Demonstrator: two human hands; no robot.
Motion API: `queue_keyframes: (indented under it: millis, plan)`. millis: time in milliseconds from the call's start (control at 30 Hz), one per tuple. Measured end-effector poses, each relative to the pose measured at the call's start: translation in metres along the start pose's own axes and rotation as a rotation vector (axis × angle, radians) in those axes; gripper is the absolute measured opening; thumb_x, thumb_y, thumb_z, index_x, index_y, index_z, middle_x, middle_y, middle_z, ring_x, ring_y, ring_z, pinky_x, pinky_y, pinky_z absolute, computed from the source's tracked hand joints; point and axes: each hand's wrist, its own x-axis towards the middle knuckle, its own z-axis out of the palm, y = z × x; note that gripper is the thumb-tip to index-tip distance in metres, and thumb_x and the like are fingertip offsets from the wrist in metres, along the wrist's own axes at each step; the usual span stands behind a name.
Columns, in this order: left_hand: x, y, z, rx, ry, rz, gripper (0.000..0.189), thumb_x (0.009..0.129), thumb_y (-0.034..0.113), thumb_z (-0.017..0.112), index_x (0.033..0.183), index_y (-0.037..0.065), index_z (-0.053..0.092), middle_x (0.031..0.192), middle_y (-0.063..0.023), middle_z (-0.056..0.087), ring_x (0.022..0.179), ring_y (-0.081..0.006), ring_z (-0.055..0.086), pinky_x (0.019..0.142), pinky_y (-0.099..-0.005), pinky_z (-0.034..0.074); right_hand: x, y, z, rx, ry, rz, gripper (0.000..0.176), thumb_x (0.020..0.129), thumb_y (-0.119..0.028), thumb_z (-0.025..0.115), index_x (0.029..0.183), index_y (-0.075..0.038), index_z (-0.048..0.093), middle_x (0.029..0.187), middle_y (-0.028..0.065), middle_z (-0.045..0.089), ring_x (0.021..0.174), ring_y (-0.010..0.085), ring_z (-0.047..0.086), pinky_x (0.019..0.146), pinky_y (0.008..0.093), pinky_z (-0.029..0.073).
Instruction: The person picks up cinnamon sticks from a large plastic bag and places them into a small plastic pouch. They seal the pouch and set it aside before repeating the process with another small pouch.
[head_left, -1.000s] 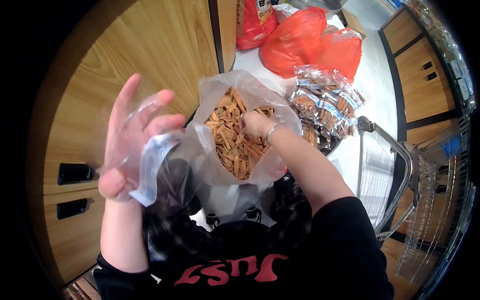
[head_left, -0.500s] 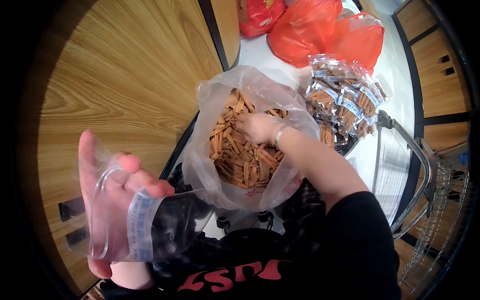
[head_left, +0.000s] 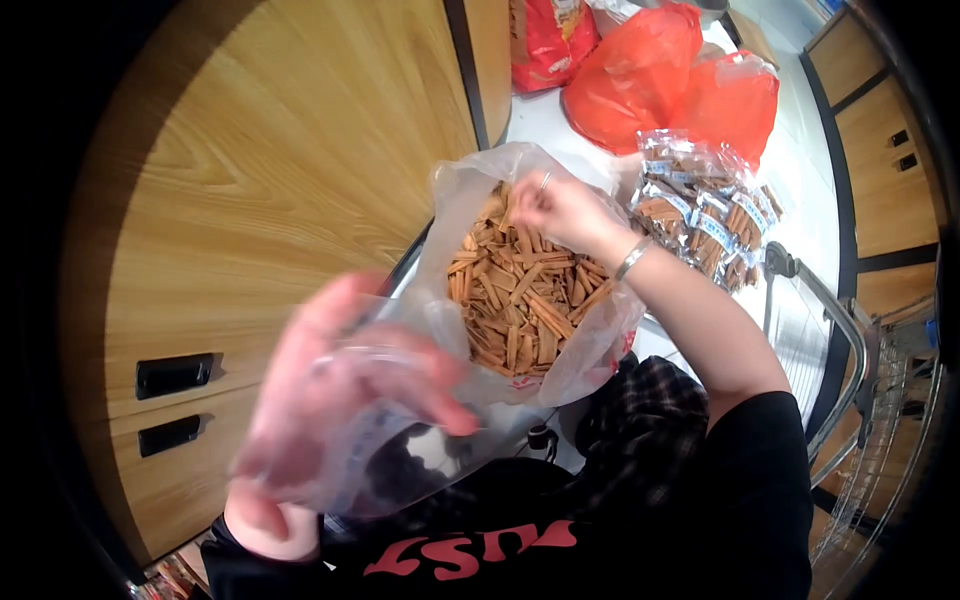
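Note:
My left hand, blurred by motion, holds a clear plastic packet with a pale blue printed label. Its film stretches over the palm and fingers, and no sticks show inside. Beyond it stands a large translucent plastic bag, its mouth wide open, full of brown cinnamon sticks. Over the far side of this heap is my right hand, wearing a ring and a silver bracelet. Its fingers are curled together at the top of the sticks. Whatever lies between those fingertips is hidden by blur.
Filled packets of cinnamon are piled right of the big bag. Behind them sit red plastic bags and a red printed sack. A wire shopping cart stands at the right, wooden cabinets at the left.
My right hand has risen out of the cinnamon heap toward the bag's far rim. My left hand has moved right, toward the big bag, with the packet. The view has shifted slightly.

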Motion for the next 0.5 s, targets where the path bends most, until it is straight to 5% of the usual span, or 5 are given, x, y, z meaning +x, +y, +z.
queue_keyframes:
  millis: [100, 200, 333, 500]
  plan:
    - [0.002, -0.013, -0.003, 0.156, -0.076, -0.109, 0.109, 0.049, 0.031, 0.076, 0.131, 0.003, 0.01, 0.114, -0.0219, 0.043, 0.094, -0.0333, 0.052, 0.083, -0.0461, 0.042, 0.019, -0.071, -0.037, 0.536, 0.312, -0.223, 0.017, 0.075, -0.009, 0.062, 0.085, -0.001, 0.051, 0.076, 0.0072, 0.059, 0.065, 0.0115, 0.056, 0.059, 0.0226, 0.047]
    - [0.002, -0.02, -0.011, 0.226, -0.166, -0.169, 0.104, 0.054, 0.037, 0.071, 0.131, 0.0, 0.012, 0.12, -0.0238, 0.038, 0.103, -0.0305, 0.047, 0.09, -0.0411, 0.035, 0.014, -0.135, -0.065, 0.936, 0.381, -0.48, 0.015, 0.079, -0.004, 0.055, 0.092, -0.001, 0.049, 0.079, 0.0124, 0.06, 0.069, 0.0164, 0.059, 0.058, 0.0261, 0.048]
    - [0.002, -0.024, -0.018, 0.153, -0.217, -0.187, 0.1, 0.055, 0.031, 0.067, 0.132, 0.001, 0.012, 0.124, -0.0211, 0.035, 0.104, -0.0303, 0.046, 0.093, -0.0427, 0.03, -0.01, -0.181, -0.061, 0.824, 0.297, -0.678, 0.017, 0.078, -0.003, 0.056, 0.093, -0.002, 0.048, 0.08, 0.0132, 0.06, 0.07, 0.0162, 0.059, 0.061, 0.0259, 0.049]
    - [0.002, -0.021, -0.015, 0.199, -0.258, -0.22, 0.099, 0.054, 0.033, 0.065, 0.131, 0.001, 0.012, 0.124, -0.0207, 0.034, 0.106, -0.0308, 0.044, 0.094, -0.0438, 0.029, -0.025, -0.187, -0.027, 0.827, 0.05, -0.62, 0.015, 0.074, 0.0, 0.061, 0.086, -0.002, 0.052, 0.08, 0.0064, 0.059, 0.076, 0.0107, 0.057, 0.067, 0.0218, 0.046]
